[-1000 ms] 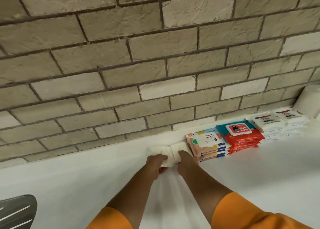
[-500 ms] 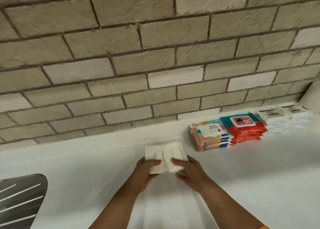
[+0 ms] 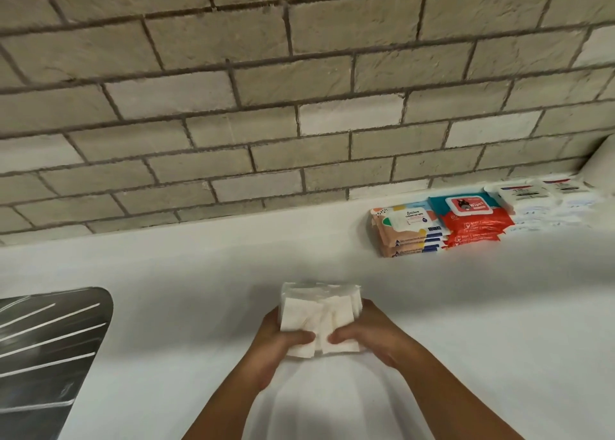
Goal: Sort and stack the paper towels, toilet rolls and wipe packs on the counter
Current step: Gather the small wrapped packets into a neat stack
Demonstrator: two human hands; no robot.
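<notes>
A clear-wrapped pack of folded white paper towels (image 3: 321, 316) is held up over the white counter (image 3: 466, 323) in the lower middle. My left hand (image 3: 278, 343) grips its left side and my right hand (image 3: 372, 331) grips its right side, both thumbs on its near face. Against the brick wall at the right stand stacks of wipe packs: a peach and blue stack (image 3: 407, 231), a red stack (image 3: 472, 218) and white packs (image 3: 545, 203). A white roll (image 3: 604, 168) shows at the right edge.
A steel sink drainboard (image 3: 43, 349) with ridges lies at the left edge. The brick wall (image 3: 299, 90) rises right behind the counter.
Both hands have pulled the paper towel pack back from beside the wipe stacks at the wall toward me and lifted it off the counter. The view has shifted left.
</notes>
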